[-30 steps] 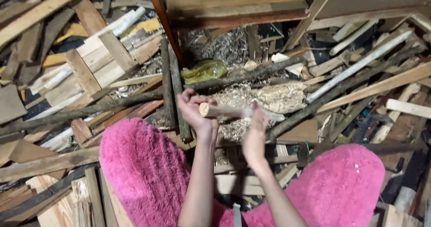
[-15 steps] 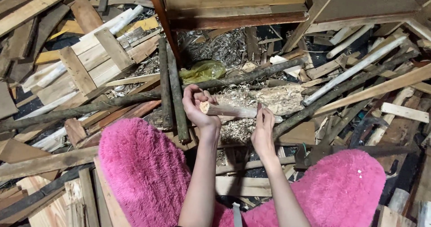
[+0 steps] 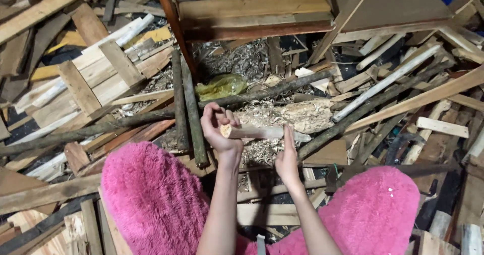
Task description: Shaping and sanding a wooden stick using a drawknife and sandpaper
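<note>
We see no bare floor, only a deep litter of scrap wood (image 3: 75,83) covering it: pale planks and nailed slats at the left, dark round branches (image 3: 186,108) lying across them, and long thin laths (image 3: 388,78) fanned out at the right. In the middle lies a heap of pale wood shavings (image 3: 262,119) beside a chunky light log (image 3: 312,115). A crumpled yellow-green plastic bag (image 3: 222,86) rests among the branches.

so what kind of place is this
Probably a rough woodworking or scrap-wood area. Planks and branches lie piled all around, and wood shavings cover the ground. The left hand grips a pale wooden stick, and the right hand is against it.
</note>
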